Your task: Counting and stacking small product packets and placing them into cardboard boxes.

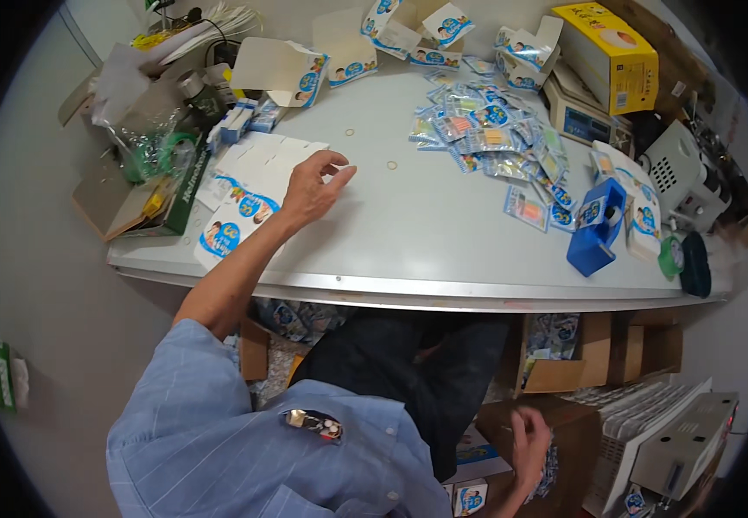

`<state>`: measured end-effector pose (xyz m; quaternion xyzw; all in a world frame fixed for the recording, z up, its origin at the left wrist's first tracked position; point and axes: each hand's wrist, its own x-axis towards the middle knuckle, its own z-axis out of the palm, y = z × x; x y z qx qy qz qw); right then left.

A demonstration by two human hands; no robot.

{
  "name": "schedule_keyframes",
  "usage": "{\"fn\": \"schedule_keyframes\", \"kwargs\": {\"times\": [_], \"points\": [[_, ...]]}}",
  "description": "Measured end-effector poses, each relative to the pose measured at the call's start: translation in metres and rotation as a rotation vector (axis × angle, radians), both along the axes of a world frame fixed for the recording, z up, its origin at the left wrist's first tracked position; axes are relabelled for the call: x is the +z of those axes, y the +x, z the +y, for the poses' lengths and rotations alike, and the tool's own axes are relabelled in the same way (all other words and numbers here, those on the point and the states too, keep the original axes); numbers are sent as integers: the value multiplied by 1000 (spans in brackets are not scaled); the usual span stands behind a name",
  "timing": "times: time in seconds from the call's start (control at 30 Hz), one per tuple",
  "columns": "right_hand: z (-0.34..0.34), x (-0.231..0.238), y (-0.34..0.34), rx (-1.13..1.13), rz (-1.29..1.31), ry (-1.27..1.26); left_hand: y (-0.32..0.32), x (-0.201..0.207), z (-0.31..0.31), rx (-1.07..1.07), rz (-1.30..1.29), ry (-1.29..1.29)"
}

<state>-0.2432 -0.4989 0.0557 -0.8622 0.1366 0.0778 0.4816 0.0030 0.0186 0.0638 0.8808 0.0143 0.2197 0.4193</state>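
My left hand (312, 192) hovers over the left part of the white table, thumb apart from its loosely bent fingers, with nothing in it. Under and beside it lie flat white printed cartons (240, 223), partly covered by my forearm. Just beyond its fingertips is a rubber band (392, 165), with a second one farther back. Below the table edge, at my right side, my right hand (529, 451) hangs with its fingers apart and nothing visible in them. It is beside a brown cardboard box (571, 432) and above small printed boxes (470, 498).
Many small blue packets (495, 129) are heaped at the back right. Near them stand a blue tape dispenser (594, 229), a scale (577, 112) and a yellow box (607, 56). Opened cartons (292, 73) line the back. A cluttered green box (186, 194) sits at the left edge.
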Motion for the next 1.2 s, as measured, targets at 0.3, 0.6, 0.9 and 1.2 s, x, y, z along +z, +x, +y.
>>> {"fn": "schedule_keyframes", "kwargs": {"times": [0.3, 0.6, 0.9, 1.2], "points": [[118, 23, 181, 300, -418, 10, 57, -9, -42, -51, 33, 110], [140, -30, 245, 111, -514, 121, 101, 36, 98, 526, -201, 142], [146, -27, 251, 123, -628, 42, 186, 14, 177, 462, 200, 104], [144, -19, 246, 67, -664, 25, 109, 41, 67, 231, -177, 710]]}}
